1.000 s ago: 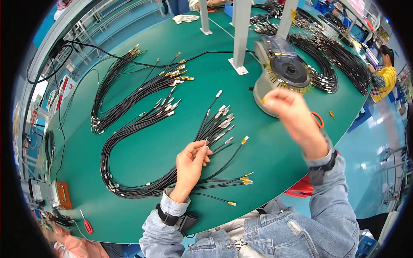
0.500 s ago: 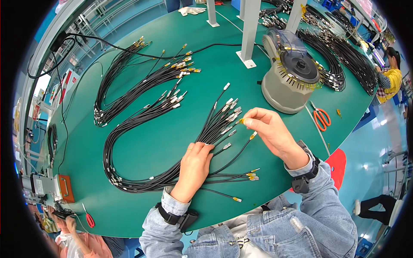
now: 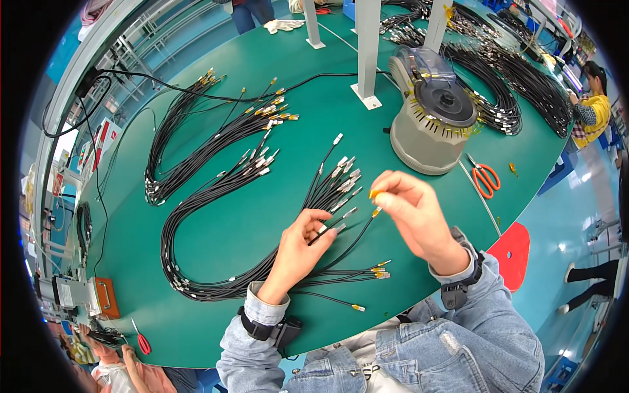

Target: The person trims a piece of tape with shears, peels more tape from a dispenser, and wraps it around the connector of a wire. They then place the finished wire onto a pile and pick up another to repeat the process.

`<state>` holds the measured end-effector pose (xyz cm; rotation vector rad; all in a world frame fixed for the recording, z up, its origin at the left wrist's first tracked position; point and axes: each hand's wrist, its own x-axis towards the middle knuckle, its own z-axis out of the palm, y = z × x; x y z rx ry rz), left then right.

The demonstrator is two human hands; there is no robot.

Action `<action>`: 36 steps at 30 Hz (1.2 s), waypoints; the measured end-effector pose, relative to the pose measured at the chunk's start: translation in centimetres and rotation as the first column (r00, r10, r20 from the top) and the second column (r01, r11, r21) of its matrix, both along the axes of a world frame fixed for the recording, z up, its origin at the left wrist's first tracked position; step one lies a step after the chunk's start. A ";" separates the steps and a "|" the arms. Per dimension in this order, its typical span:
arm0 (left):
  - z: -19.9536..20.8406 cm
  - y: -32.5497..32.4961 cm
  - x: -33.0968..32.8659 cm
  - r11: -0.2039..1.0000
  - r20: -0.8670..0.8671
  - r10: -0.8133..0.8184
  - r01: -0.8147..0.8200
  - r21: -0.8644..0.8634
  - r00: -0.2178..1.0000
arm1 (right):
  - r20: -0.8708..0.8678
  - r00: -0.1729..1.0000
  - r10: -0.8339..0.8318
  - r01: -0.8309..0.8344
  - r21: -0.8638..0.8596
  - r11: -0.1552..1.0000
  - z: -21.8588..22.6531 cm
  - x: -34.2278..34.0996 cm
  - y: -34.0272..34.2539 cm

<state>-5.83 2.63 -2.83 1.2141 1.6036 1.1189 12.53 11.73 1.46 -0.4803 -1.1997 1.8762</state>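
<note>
1 yellow tape pc (image 3: 374, 194) pinched in R hand (image 3: 419, 217); black cables (image 3: 252, 274) at L hand (image 3: 297, 247), grip unclear.

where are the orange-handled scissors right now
In the head view, the orange-handled scissors lie on the green table, right of the right hand and just to the lower right of the grey machine.

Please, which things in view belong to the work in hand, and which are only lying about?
In the work:
black cable bundle, at the left hand
small yellow piece, in the right hand
probably the grey machine, showing similar yellow

Apparently just lying about:
orange-handled scissors
white glove
red-handled tool
</note>
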 end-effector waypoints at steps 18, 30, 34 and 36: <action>1.4 -1.2 2.3 0.985 0.558 0.144 -0.170 -0.004 0.818 | 0.138 0.990 0.008 0.007 -0.106 0.994 -4.1 -4.5 -4.0; 1.2 -1.3 2.1 0.989 0.593 0.117 -0.149 0.004 0.796 | 0.181 0.980 -0.081 0.084 -0.011 0.996 -4.6 -4.9 -3.6; 1.2 -1.4 2.1 0.988 0.587 0.123 -0.154 0.004 0.801 | 0.222 0.970 -0.102 0.103 0.007 0.995 -4.7 -4.9 -3.6; 1.2 -1.4 2.2 0.988 0.584 0.125 -0.157 0.004 0.802 | 0.214 0.972 -0.098 0.104 -0.020 0.994 -4.6 -4.9 -3.7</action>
